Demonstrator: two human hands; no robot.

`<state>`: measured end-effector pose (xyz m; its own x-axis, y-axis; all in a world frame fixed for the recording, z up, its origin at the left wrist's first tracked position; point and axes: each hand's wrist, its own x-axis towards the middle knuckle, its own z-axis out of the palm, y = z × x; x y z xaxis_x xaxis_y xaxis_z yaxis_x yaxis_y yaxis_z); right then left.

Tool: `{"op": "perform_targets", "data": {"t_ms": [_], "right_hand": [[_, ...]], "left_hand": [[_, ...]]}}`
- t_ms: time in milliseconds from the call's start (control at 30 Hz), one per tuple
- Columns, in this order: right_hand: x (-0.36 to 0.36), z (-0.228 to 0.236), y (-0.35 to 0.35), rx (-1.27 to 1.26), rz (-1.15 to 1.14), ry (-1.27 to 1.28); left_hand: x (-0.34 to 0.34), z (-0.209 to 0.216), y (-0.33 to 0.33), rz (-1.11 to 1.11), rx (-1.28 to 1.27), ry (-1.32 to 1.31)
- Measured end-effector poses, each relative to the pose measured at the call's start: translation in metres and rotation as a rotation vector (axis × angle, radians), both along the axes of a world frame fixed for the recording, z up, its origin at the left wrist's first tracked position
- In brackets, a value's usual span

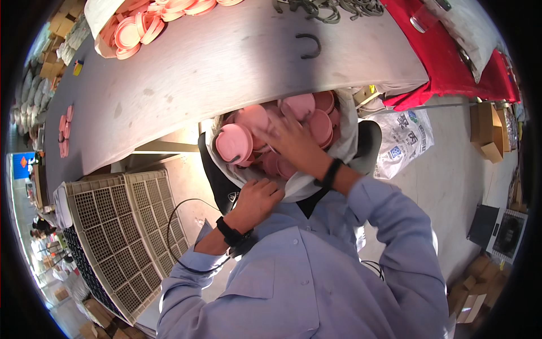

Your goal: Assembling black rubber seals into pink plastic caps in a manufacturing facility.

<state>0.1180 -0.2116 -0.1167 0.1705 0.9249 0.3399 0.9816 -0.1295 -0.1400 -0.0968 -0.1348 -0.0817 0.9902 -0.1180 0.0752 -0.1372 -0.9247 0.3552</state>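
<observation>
The right hand (pixel 291 141) lies with fingers spread flat on a heap of pink round lids (pixel 307 113), pressing down rather than gripping any single one. The left hand (pixel 257 198) has its fingers curled tight on the rim of the white sack (pixel 293 189) that holds the lids. The sack sits on a dark chair (pixel 217 181) just below the grey tabletop (pixel 226 73). A cream plastic crate (pixel 130 226) stands to the left.
</observation>
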Motion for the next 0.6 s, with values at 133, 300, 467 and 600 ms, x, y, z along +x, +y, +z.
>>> {"op": "perform_targets", "data": {"t_ms": [133,300,467,600], "right_hand": [[0.073,-0.049,0.044,-0.117,-0.077,0.361],[0.067,-0.058,0.025,-0.016,-0.101,0.134],[-0.013,0.040,-0.012,-0.360,0.013,0.206],[-0.034,-0.026,0.022,-0.176,0.286,-0.044]], "left_hand": [[-0.016,0.015,-0.002,-0.042,-0.043,0.048],[-0.012,0.015,-0.003,0.004,-0.054,0.021],[-0.014,0.014,0.001,0.002,-0.047,-0.001],[-0.007,0.010,-0.006,-0.082,-0.097,-0.020]]}}
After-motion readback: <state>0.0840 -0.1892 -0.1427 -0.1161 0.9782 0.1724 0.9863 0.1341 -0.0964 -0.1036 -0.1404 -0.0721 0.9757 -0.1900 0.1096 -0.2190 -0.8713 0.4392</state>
